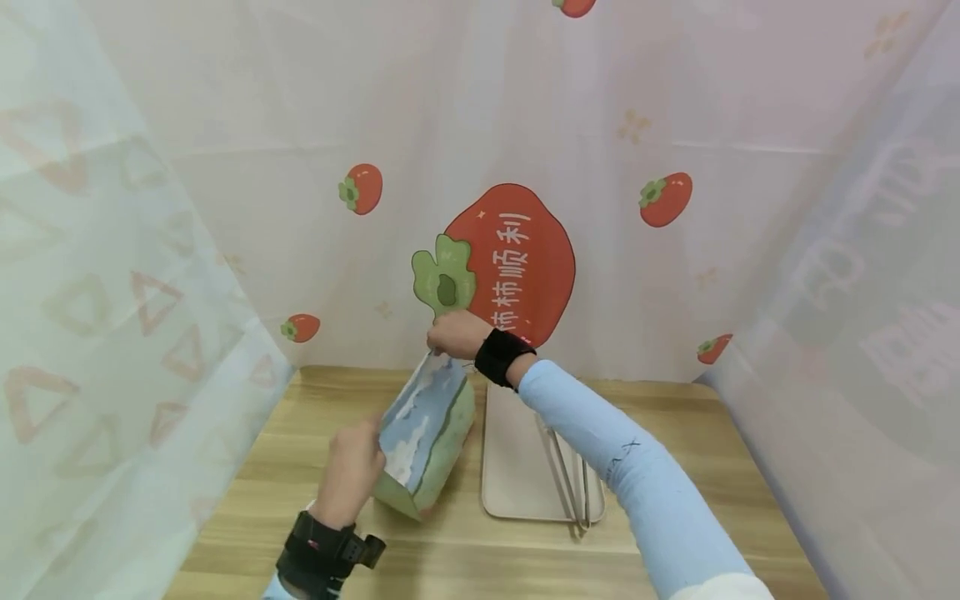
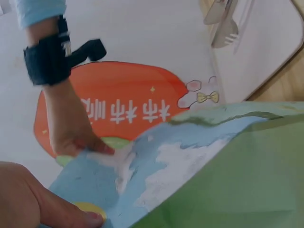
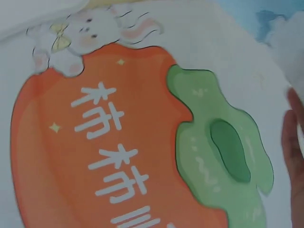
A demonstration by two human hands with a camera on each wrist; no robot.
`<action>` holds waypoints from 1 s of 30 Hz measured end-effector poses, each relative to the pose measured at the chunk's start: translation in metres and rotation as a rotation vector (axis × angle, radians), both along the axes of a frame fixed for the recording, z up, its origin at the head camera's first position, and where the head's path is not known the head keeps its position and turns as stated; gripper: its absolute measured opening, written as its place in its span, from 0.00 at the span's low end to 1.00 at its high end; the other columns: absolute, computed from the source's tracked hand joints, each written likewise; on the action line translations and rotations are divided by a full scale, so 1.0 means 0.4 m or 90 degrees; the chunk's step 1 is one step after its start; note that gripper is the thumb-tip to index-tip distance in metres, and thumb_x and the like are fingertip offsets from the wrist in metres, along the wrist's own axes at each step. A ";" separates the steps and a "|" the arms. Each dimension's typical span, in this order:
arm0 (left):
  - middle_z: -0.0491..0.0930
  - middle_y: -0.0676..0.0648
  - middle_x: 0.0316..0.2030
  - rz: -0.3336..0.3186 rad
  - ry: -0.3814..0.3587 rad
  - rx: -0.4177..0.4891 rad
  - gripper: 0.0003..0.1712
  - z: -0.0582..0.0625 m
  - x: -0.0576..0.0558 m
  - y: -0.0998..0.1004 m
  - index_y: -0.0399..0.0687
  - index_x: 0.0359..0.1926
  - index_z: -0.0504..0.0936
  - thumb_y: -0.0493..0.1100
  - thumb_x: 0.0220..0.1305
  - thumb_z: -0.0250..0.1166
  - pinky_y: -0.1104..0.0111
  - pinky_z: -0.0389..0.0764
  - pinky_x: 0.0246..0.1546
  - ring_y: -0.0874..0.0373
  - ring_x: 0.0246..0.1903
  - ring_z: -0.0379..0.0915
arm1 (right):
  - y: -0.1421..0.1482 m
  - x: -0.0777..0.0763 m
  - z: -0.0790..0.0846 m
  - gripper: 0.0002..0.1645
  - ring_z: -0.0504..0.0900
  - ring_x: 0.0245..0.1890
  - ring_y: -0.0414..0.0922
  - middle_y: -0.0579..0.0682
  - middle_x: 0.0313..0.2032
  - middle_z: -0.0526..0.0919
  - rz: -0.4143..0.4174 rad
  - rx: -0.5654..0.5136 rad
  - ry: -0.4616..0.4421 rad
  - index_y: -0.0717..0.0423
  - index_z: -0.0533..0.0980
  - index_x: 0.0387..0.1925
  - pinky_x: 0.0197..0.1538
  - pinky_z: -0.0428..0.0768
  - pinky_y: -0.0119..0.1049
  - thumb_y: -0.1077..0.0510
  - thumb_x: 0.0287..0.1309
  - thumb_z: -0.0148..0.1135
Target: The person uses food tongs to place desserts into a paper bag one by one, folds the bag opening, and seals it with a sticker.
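Paper bag (image 1: 435,425): I find the left hand (image 1: 348,467) pinching its top edge's near end, the right hand (image 1: 459,335) its far end; edge-handling, I judge, next needing even tension.

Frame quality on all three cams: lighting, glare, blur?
Head: soft, diffuse light, no strong glare, left hand slightly smeared, likely motion. Left wrist: dimmer, backdrop lettering still legible. Right wrist: hazy, low contrast; fingers at the right edge cropped and soft.

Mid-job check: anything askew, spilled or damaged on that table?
Slightly: the tongs lie at a slant on the tray, their joined end poking past its near rim. The paper bag slants too, but it's being held. No spill or damage shows.
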State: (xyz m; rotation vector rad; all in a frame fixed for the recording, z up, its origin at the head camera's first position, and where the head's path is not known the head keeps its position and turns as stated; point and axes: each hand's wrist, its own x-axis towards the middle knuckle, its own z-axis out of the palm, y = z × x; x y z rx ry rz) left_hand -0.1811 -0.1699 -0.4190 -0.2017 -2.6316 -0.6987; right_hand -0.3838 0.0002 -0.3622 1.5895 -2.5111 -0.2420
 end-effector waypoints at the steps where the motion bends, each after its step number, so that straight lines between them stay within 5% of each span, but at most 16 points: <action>1: 0.81 0.40 0.21 -0.005 -0.008 -0.002 0.18 0.014 -0.003 -0.010 0.28 0.38 0.83 0.18 0.46 0.55 0.63 0.71 0.19 0.55 0.19 0.73 | 0.013 0.011 0.016 0.12 0.67 0.26 0.38 0.45 0.25 0.81 -0.010 -0.016 -0.019 0.49 0.79 0.21 0.33 0.66 0.30 0.62 0.60 0.66; 5: 0.85 0.35 0.29 -0.044 -0.038 -0.007 0.22 0.076 -0.018 -0.055 0.28 0.45 0.84 0.19 0.47 0.57 0.59 0.77 0.25 0.50 0.25 0.79 | 0.069 0.063 0.082 0.07 0.79 0.28 0.42 0.47 0.24 0.82 -0.057 -0.056 -0.086 0.52 0.85 0.27 0.36 0.76 0.33 0.58 0.61 0.67; 7: 0.86 0.35 0.33 -0.081 -0.037 -0.015 0.21 0.104 -0.030 -0.073 0.30 0.45 0.85 0.19 0.49 0.59 0.57 0.80 0.29 0.48 0.29 0.82 | 0.100 0.090 0.106 0.13 0.78 0.25 0.43 0.46 0.18 0.75 -0.067 -0.062 -0.099 0.52 0.81 0.22 0.35 0.73 0.33 0.57 0.62 0.66; 11: 0.86 0.41 0.30 -0.182 -0.024 -0.043 0.18 0.141 -0.057 -0.089 0.37 0.42 0.86 0.20 0.53 0.61 0.65 0.73 0.29 0.59 0.24 0.72 | 0.170 0.146 0.131 0.20 0.68 0.20 0.38 0.41 0.15 0.62 -0.072 -0.097 -0.107 0.48 0.71 0.15 0.32 0.65 0.30 0.56 0.60 0.68; 13: 0.83 0.46 0.27 -0.232 -0.029 -0.053 0.16 0.153 -0.067 -0.088 0.39 0.38 0.86 0.20 0.53 0.61 0.68 0.69 0.29 0.61 0.23 0.65 | 0.207 0.178 0.134 0.19 0.67 0.20 0.35 0.39 0.14 0.65 -0.069 -0.124 -0.117 0.48 0.73 0.15 0.31 0.65 0.29 0.56 0.59 0.70; 22: 0.86 0.49 0.33 -0.411 -0.088 -0.082 0.15 0.159 -0.077 -0.033 0.40 0.42 0.87 0.23 0.57 0.62 0.67 0.81 0.36 0.63 0.32 0.78 | 0.361 0.330 0.095 0.19 0.56 0.18 0.31 0.36 0.16 0.55 -0.067 -0.196 -0.192 0.49 0.72 0.15 0.27 0.58 0.25 0.60 0.57 0.70; 30: 0.88 0.47 0.38 -0.506 -0.152 -0.062 0.17 0.125 -0.032 0.041 0.38 0.45 0.86 0.22 0.60 0.58 0.71 0.83 0.36 0.63 0.36 0.83 | 0.450 0.452 0.045 0.23 0.51 0.18 0.29 0.36 0.18 0.52 -0.123 -0.222 -0.256 0.48 0.67 0.14 0.25 0.54 0.24 0.61 0.57 0.70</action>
